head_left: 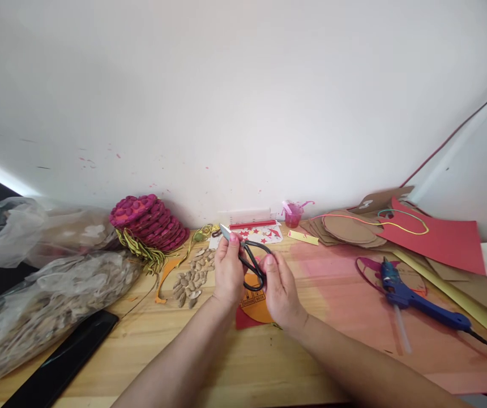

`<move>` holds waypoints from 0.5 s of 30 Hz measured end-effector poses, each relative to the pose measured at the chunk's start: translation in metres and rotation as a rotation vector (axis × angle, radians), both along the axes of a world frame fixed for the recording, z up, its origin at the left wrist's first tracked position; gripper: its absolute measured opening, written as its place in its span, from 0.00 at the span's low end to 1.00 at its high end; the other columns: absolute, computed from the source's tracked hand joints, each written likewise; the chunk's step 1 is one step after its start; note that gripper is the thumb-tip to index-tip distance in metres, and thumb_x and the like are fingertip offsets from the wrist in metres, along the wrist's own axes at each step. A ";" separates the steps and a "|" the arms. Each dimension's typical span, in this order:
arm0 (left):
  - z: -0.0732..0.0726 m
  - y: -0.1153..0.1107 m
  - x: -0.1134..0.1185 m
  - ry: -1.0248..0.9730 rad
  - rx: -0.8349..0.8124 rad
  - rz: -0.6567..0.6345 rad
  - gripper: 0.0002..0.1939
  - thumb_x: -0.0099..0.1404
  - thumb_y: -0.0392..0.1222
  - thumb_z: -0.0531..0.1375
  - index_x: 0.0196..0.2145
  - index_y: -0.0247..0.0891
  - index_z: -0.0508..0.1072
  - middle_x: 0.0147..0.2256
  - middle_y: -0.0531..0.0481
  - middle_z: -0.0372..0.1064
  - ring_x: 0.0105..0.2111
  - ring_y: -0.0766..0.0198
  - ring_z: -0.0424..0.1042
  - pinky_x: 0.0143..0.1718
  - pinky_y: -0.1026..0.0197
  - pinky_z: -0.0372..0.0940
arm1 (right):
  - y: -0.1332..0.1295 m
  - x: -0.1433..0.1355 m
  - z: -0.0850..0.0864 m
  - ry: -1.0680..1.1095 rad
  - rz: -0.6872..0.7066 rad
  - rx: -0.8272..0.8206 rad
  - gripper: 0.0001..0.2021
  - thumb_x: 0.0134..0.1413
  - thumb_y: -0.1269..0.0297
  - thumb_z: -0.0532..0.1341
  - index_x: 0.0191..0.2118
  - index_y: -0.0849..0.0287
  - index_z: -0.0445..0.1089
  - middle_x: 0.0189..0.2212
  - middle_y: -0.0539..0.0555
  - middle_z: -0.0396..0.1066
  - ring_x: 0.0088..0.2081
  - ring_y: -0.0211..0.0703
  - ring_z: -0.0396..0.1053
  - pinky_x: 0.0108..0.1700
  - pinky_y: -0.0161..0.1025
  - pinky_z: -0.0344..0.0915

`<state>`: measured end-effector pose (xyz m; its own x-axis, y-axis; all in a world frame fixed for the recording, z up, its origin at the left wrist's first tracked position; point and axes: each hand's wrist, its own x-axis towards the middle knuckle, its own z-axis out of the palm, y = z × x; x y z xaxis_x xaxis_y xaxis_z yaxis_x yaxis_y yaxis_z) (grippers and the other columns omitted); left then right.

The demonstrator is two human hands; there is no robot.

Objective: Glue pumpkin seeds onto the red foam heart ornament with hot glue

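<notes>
My left hand (227,272) is closed around the blade end of a pair of scissors (259,247), and the blade tip pokes out above the thumb. The black loop handles point to the right. My right hand (285,290) is closed at the lower handle loop, thumb on top. Beneath both hands lies an orange cardboard disc (259,306) with printed box symbols, overlapping a piece of red paper (244,321). Several tan oval shells (189,283) are spread to the left of my left hand, beside a curved orange scrap (166,279).
On the right are a blue glue gun (424,309) with a cord, cardboard discs (349,228) and red sheets (439,235). A pink cup (293,215) stands by the wall. Magenta stacked discs (150,221), a shell-filled plastic bag (56,300) and a black phone-like slab (63,362) lie left.
</notes>
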<state>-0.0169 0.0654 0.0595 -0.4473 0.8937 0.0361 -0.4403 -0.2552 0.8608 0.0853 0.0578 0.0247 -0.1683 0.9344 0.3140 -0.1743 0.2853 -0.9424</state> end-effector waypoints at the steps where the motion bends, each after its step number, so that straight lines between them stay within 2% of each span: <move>1: 0.000 0.001 -0.006 0.022 -0.027 -0.014 0.24 0.54 0.61 0.66 0.32 0.40 0.64 0.20 0.61 0.53 0.17 0.73 0.51 0.18 0.70 0.50 | 0.000 0.000 0.000 -0.017 0.071 -0.030 0.18 0.68 0.46 0.47 0.34 0.54 0.60 0.25 0.47 0.59 0.24 0.37 0.57 0.26 0.36 0.58; 3: -0.001 0.002 -0.019 0.151 -0.074 -0.083 0.24 0.56 0.62 0.65 0.31 0.39 0.64 0.19 0.61 0.53 0.17 0.73 0.51 0.18 0.70 0.49 | 0.002 0.002 0.000 -0.063 0.242 -0.081 0.20 0.66 0.44 0.50 0.31 0.55 0.61 0.23 0.46 0.60 0.21 0.36 0.58 0.23 0.35 0.57; 5: -0.001 0.000 -0.028 0.333 -0.096 -0.210 0.22 0.60 0.62 0.62 0.30 0.39 0.65 0.20 0.60 0.54 0.18 0.72 0.52 0.19 0.69 0.50 | 0.009 0.006 0.001 -0.107 0.357 -0.103 0.22 0.63 0.43 0.54 0.27 0.56 0.62 0.21 0.47 0.61 0.21 0.37 0.59 0.22 0.35 0.57; 7: -0.003 -0.003 -0.031 0.507 -0.075 -0.351 0.21 0.64 0.60 0.59 0.30 0.38 0.66 0.21 0.58 0.57 0.20 0.70 0.55 0.21 0.68 0.53 | 0.017 0.009 0.000 -0.128 0.370 -0.106 0.23 0.62 0.43 0.55 0.25 0.56 0.62 0.20 0.47 0.60 0.21 0.36 0.58 0.23 0.35 0.56; 9: -0.006 -0.005 -0.029 0.621 -0.039 -0.415 0.20 0.66 0.58 0.57 0.29 0.38 0.66 0.23 0.55 0.59 0.24 0.68 0.58 0.25 0.66 0.56 | 0.022 0.010 -0.002 -0.128 0.330 -0.102 0.22 0.62 0.44 0.55 0.25 0.56 0.62 0.19 0.45 0.57 0.21 0.36 0.56 0.23 0.35 0.54; 11: -0.009 -0.006 -0.024 0.657 -0.010 -0.372 0.19 0.67 0.57 0.57 0.30 0.38 0.67 0.26 0.54 0.60 0.27 0.67 0.58 0.28 0.66 0.57 | 0.024 0.009 -0.005 -0.110 0.276 -0.091 0.21 0.62 0.44 0.55 0.26 0.56 0.62 0.19 0.45 0.55 0.22 0.36 0.53 0.24 0.35 0.51; 15: -0.014 -0.007 -0.016 0.602 0.025 -0.230 0.17 0.68 0.55 0.57 0.32 0.38 0.68 0.28 0.54 0.59 0.28 0.67 0.57 0.29 0.66 0.57 | 0.021 0.005 -0.005 -0.046 0.183 -0.061 0.20 0.63 0.45 0.56 0.27 0.56 0.62 0.21 0.44 0.53 0.24 0.36 0.49 0.26 0.36 0.49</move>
